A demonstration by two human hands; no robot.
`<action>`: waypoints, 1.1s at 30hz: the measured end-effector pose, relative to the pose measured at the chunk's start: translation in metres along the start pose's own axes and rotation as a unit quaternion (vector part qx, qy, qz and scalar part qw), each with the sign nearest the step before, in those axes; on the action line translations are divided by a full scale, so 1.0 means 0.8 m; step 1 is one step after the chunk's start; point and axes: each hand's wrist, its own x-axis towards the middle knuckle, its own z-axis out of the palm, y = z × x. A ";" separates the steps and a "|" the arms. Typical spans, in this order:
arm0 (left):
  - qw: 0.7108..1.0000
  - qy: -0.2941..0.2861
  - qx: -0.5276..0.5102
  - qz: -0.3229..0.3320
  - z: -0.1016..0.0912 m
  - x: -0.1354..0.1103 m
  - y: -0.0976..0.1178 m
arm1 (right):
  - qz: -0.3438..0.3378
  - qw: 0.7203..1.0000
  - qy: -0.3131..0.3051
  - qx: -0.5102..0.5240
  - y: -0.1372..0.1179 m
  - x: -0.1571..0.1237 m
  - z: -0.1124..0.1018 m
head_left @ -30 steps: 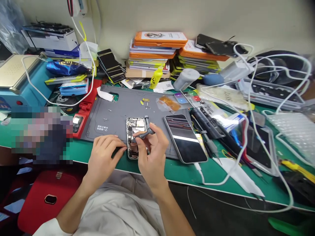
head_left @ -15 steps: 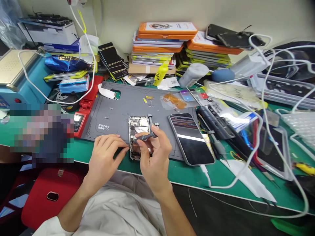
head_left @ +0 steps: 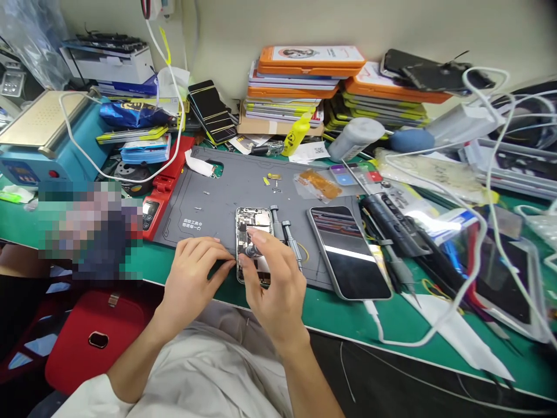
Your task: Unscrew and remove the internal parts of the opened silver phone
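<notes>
"So, where was the opened phone (head_left: pixel 263 218)?"

"Flat on the grey mat (head_left: pixel 230 194), near its front edge, between the two hands. The right hand (head_left: pixel 278 276) covered part of its right side."

"And the grip?"

"That hand pinched a dark tool (head_left: pixel 252 251), probably a screwdriver, between thumb and forefinger, over the bare insides. I couldn't tell whether its tip touched anything. The left hand (head_left: pixel 195 276) had its thumb and forefinger drawn close together at the phone's left rim; whether they pinched the edge or only rested against it, I couldn't tell."

"Would it have felt heavy?"

"Light, I'd have guessed, and stiff around the frame, yet fragile within, where thin strips and little metal plates lay exposed. The pale rim looked smooth and perhaps slippery, so the long edges seemed the best place to take hold, clear of the middle."

"What about the things around it?"

"The mat looked dull and rubbery, with white lettering on it. Two slim grey screwdrivers (head_left: pixel 292 240) lay just right of the phone. Past them was a glossy black phone (head_left: pixel 361 274) with rounded corners and a bendy white cable (head_left: pixel 409 345) plugged into its near end. Farther back lay a thin, shiny amber film (head_left: pixel 321 184)."
</notes>
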 end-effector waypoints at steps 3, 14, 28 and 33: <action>1.000 -0.001 0.001 -0.002 0.000 -0.001 0.000 | 0.016 1.000 -0.008 0.000 0.001 -0.001 0.002; 1.000 0.013 -0.003 -0.006 0.001 -0.002 0.000 | 0.032 0.999 0.011 -0.027 0.002 -0.006 0.002; 0.999 0.040 -0.003 -0.017 0.003 -0.001 -0.004 | 0.149 0.977 0.041 0.148 -0.003 -0.020 0.004; 0.999 0.042 0.008 -0.004 0.003 -0.002 -0.003 | 0.127 0.978 0.033 0.159 -0.003 -0.022 0.004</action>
